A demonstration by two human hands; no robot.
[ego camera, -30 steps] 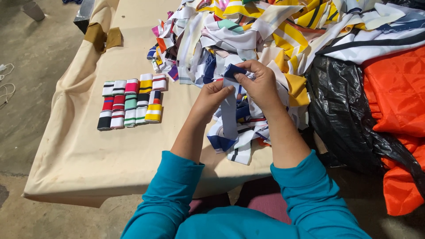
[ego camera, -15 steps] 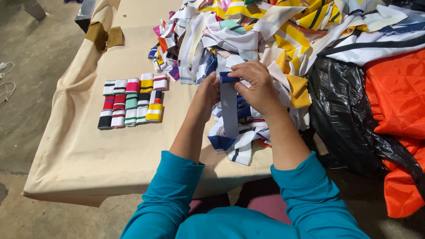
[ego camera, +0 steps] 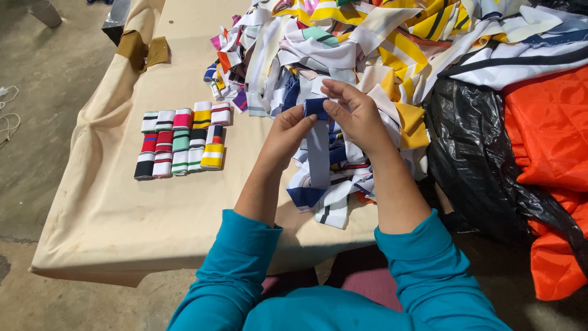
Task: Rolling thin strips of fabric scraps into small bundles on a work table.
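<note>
My left hand (ego camera: 286, 136) and my right hand (ego camera: 357, 114) together pinch the top end of a grey and navy fabric strip (ego camera: 318, 153), which hangs down in front of me. Both hands are over the near edge of a big heap of striped fabric strips (ego camera: 343, 43) in white, yellow, navy and other colours. To the left, several folded striped strips (ego camera: 182, 142) lie in neat rows on the cloth-covered table (ego camera: 122, 214).
A black plastic sheet (ego camera: 471, 153) and an orange quilted fabric (ego camera: 548, 135) lie at the right of the heap. Brown cloth pieces (ego camera: 144, 49) sit at the table's far left edge. A concrete floor (ego camera: 30, 122) runs along the left.
My hands have shifted the strip slightly, and its upper end is now folded over between my fingers. The rows of folded strips have not moved.
</note>
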